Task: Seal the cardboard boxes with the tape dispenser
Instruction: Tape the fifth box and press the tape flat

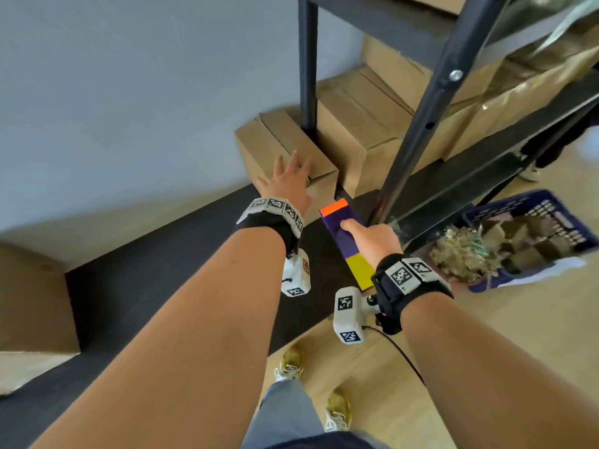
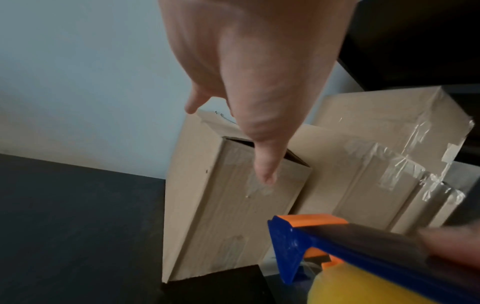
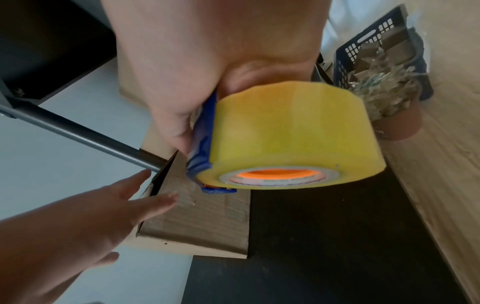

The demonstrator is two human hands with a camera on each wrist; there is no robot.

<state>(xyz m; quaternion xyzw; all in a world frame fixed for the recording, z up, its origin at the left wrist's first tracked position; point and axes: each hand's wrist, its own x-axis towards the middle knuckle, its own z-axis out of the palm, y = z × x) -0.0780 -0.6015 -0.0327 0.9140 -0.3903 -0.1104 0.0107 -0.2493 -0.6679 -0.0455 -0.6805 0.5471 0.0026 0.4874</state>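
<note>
Head view: left hand lies flat, fingers spread, on the small brown cardboard box on the black floor mat by the black metal rack; right hand grips the blue-and-orange tape dispenser with yellow roll just beside that box. Left wrist view: this box's top flap gapes, only old tape scraps on it, while neighbouring boxes carry clear tape. Right wrist view: dispenser roll hangs over the box, not clearly touching, so I judge this one unsealed, strip not started.
</note>
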